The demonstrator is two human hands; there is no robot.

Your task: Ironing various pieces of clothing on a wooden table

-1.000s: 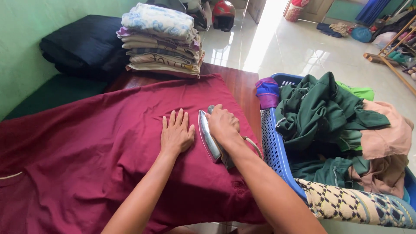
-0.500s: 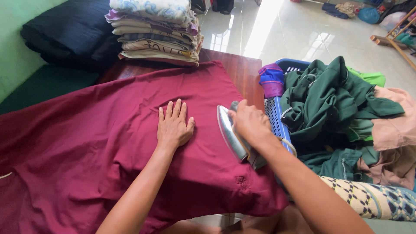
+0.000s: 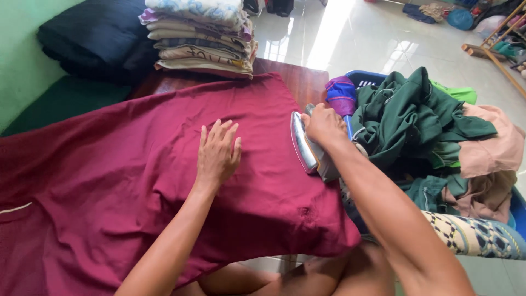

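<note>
iron (image 3: 304,143) | right hand (image 3: 323,125) seemingly wrapped on handle | left hand (image 3: 217,153) flat, fingers spread, apart

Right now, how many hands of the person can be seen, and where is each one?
2. The left hand lies flat on the maroon cloth. The right hand grips the iron at the cloth's right edge, beside the blue laundry basket. No other hands show.

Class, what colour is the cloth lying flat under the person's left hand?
Dark red, or maroon, plain with no pattern: the cloth shows best in the head view.
</note>
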